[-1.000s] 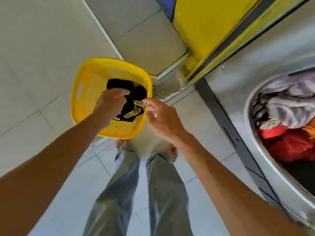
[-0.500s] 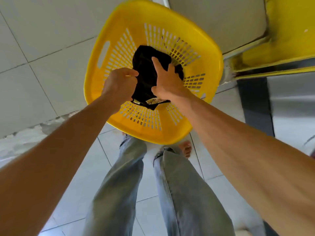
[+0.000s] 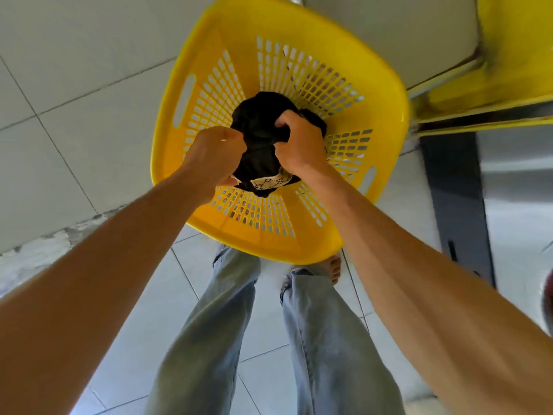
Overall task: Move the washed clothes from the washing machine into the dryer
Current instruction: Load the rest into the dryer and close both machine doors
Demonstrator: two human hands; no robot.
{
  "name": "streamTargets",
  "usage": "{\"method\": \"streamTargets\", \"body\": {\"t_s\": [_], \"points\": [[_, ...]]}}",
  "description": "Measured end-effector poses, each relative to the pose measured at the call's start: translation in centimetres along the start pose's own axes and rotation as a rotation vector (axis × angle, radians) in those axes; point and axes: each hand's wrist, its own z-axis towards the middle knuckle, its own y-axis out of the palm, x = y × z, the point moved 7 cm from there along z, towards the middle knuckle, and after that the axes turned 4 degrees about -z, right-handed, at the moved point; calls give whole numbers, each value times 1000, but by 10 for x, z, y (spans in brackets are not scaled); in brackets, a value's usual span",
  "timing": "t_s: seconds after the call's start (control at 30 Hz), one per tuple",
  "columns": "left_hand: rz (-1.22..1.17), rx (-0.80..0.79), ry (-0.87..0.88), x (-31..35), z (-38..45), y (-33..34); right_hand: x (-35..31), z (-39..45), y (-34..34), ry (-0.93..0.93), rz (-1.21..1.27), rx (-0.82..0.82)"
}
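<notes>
1. The fingers (image 3: 230, 137) of the left hand (image 3: 214, 158) are curled tight into the left side of a black garment (image 3: 258, 136), and the right hand (image 3: 299, 148) clenches a fold of it from the right, knuckles up.
2. One garment shows: black cloth bunched between the two hands, with a beige patterned band (image 3: 270, 182) along its near edge.
3. It is inside one yellow laundry basket (image 3: 374, 82), low in the middle, over the basket's slotted bottom. Whether it touches the bottom I cannot tell.
4. The basket holds nothing else that I can see. Its walls are slotted in panels, and two handle slots show, one on the left wall and one on the near right wall.
5. The basket stands on a pale tiled floor (image 3: 74, 121), just in front of the person's two legs in light blue jeans (image 3: 314, 339). One bare foot (image 3: 335, 269) shows at the basket's near rim.
6. At right stands one steel machine front (image 3: 514, 205) with a dark panel along its left edge; above it is a yellow surface (image 3: 514, 55). Which machine it is cannot be told from here.
</notes>
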Motion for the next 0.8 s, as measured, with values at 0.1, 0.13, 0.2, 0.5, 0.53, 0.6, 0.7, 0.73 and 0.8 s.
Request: {"method": "streamTargets", "body": {"t_s": [0.1,0.13,0.2,0.5,0.53,0.6,0.7,0.73,0.8], "points": [[8,71,-8,14,-20,-4,-23,-55,-36,-41,251,-53],[6,84,-34,14,-28,-5,-32,-76,-46,-49,316,-112],[-17,91,-100,16,-50,-5,-51,-122,-68,-80,421,-215],[-95,-68,72,43,-150,-2,-89,-249,-154,-189,520,-170],[-92,-76,109,51,-167,-4,-85,-255,-169,-167,471,-91],[-41,-151,161,65,-201,3,-69,-259,-189,-94,408,7],[80,-250,208,79,-246,24,-58,-261,-198,-55,378,-83],[155,-294,246,83,-258,35,-56,-263,-200,-63,413,-127],[338,-383,344,94,-282,60,-52,-270,-210,-76,566,-216]]}}
